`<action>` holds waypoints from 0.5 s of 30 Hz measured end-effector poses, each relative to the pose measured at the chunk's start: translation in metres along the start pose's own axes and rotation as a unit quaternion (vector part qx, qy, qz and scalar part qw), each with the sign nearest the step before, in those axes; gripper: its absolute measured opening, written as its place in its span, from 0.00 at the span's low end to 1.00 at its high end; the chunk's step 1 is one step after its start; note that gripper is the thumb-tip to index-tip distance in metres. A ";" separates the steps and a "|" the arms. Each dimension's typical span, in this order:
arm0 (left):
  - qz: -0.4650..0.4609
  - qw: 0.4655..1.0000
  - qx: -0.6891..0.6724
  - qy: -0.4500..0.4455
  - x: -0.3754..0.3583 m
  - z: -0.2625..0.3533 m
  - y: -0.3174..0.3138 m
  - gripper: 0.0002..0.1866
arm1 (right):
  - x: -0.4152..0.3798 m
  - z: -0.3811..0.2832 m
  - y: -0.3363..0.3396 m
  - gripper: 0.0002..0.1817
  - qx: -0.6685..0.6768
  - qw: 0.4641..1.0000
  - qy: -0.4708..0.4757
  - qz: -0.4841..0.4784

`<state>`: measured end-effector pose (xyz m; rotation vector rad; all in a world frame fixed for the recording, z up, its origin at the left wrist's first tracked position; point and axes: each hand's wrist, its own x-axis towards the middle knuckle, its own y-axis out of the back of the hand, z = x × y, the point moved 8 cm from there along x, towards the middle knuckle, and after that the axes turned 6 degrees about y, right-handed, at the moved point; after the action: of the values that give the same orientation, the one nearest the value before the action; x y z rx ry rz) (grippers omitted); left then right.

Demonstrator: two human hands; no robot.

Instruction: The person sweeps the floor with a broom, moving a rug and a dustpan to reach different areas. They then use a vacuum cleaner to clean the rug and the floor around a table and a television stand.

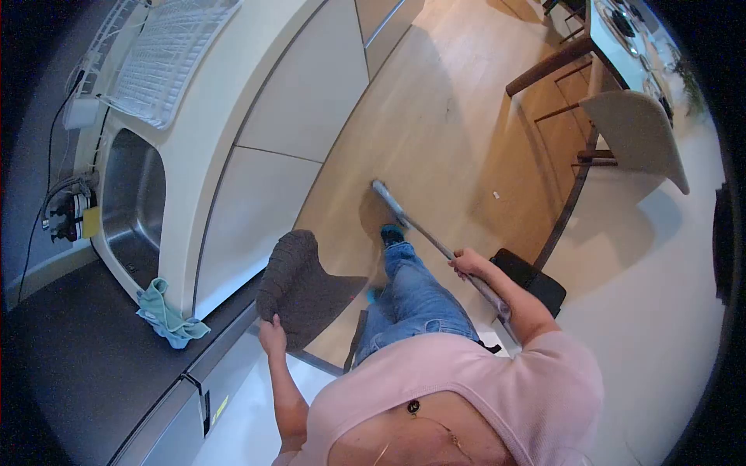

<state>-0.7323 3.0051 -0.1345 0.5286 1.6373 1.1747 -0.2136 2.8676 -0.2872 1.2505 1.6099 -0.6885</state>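
Observation:
My left hand (272, 335) grips the near edge of a dark grey textured floor mat (307, 291), which hangs curved beside the lower cabinets. The fingers are closed on its edge, partly hidden behind it. My right hand (469, 264) is wrapped around the pole of a long-handled floor tool (431, 239). Its narrow pale head (388, 202) rests on the wooden floor, just in front of my shoe (392, 234). The pole slants back under my right forearm, toward my side.
To the left runs a counter with a steel sink (136, 202), a dish rack (167, 66) and a pale green cloth (167, 314). A dining table (610, 46) and chair (637, 136) stand at upper right. A black box-like object (532, 283) sits behind my right forearm. A small white scrap (496, 195) lies on the floor.

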 end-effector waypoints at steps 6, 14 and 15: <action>-0.026 1.000 -0.003 -0.014 0.006 0.004 -0.011 0.21 | 0.076 -0.056 0.074 0.09 -0.102 0.983 -0.033 0.150; 0.034 0.996 -0.082 -0.013 0.010 -0.015 -0.015 0.22 | 0.022 -0.090 0.015 0.10 -0.046 0.986 0.095 0.131; 0.062 0.991 -0.110 -0.046 0.007 -0.026 -0.019 0.23 | 0.007 -0.091 -0.010 0.10 -0.024 0.993 0.095 0.069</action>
<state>-0.7548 2.9914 -0.1546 0.5405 1.3908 1.3833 -0.2539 2.9450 -0.2596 1.4106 1.6655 -0.4523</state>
